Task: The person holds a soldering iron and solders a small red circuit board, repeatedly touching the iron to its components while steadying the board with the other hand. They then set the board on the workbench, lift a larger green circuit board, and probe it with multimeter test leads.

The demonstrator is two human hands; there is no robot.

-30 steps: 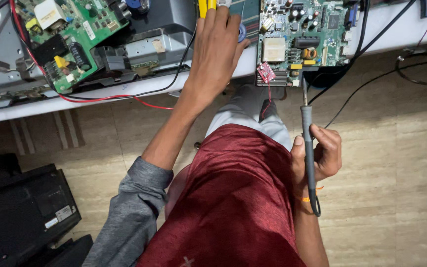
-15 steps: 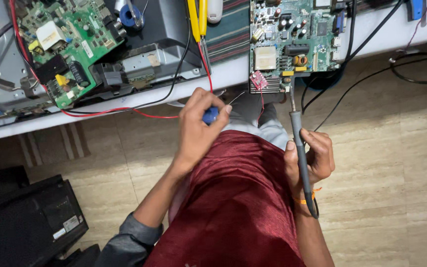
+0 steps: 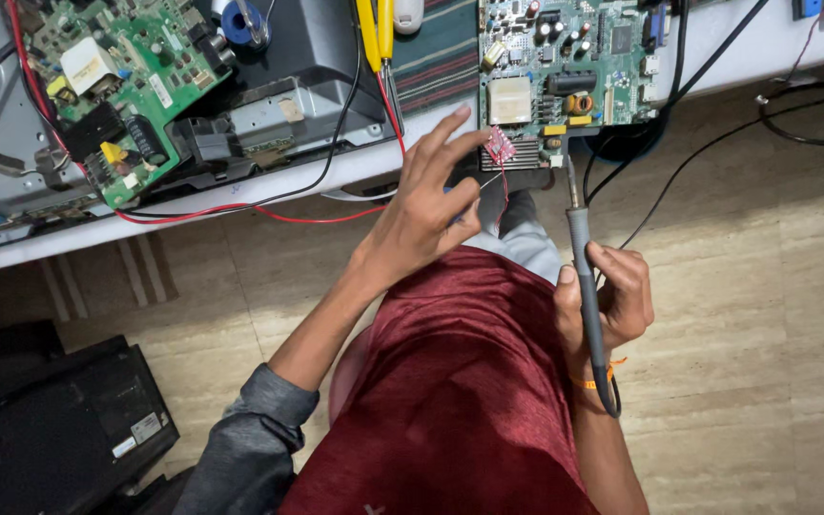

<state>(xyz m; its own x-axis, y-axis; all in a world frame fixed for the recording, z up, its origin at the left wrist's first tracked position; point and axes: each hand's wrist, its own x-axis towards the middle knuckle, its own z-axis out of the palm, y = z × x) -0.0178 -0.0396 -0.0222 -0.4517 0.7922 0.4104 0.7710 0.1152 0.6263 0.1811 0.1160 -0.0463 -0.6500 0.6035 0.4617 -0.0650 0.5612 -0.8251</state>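
**At the front edge of the worktop: soldering iron and small pink board**

Near the front edge of the worktop [image 3: 240, 195], toward its right part: left hand [image 3: 428, 212] raised, fingers [image 3: 442, 131] spread and half open, thumb and forefinger pinched around a thin wire [image 3: 491, 178]. Just beside these fingertips, a small pink board [image 3: 501, 145], hanging over the edge, touching the lower border of the green circuit board [image 3: 565, 57]. Cannot tell whether the pink board is gripped or only touched.

Below the edge, over the lap in a dark red shirt [image 3: 460, 381]: right hand [image 3: 612, 296], fingers closed around the grey handle of a soldering iron [image 3: 586, 277]. Iron nearly upright, tip pointing up to the lower border of the green circuit board, just right of the pink board.

Farther left on the worktop: a second green circuit board [image 3: 112, 86], tilted, with red and black cables [image 3: 269, 205] running along the front edge. Toward the back edge, yellow-handled tools [image 3: 375, 29] and a blue spool [image 3: 238, 21].
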